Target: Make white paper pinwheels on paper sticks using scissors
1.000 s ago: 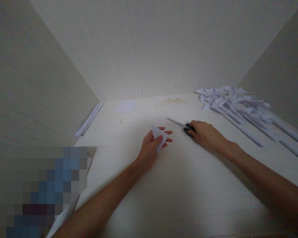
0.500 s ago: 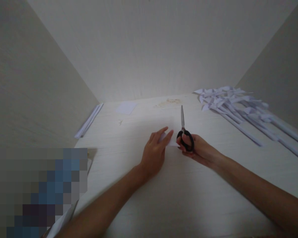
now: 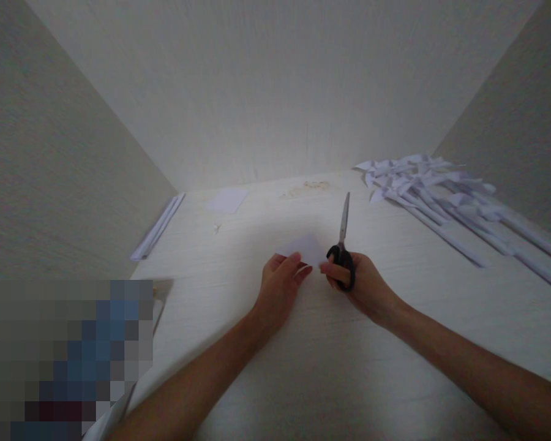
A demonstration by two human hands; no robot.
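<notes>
Between my hands is a small piece of white paper point(image 3: 307, 248), its near edge pinched by my left hand point(image 3: 280, 282) with the thumb on top. My right hand point(image 3: 365, 282) has black-handled scissors point(image 3: 344, 239) looped on its fingers, the closed blades pointing up and away from me. The thumb and fingertips of that hand come up to the right corner of the paper; whether they grip it I cannot tell. Both hands are over the white tabletop point(image 3: 257, 380).
At the back right lies a pile of rolled and twisted white paper pieces point(image 3: 422, 190). A flat paper square point(image 3: 228, 200) and a tiny scrap point(image 3: 217, 228) lie back left. Folded paper strips point(image 3: 158, 226) run along the left wall. Walls enclose the table; the lower left is pixelated.
My left hand has turned from lying over the paper to pinching its near edge, so more paper shows. The scissors have tilted slightly to the right. The view has shifted a little.
</notes>
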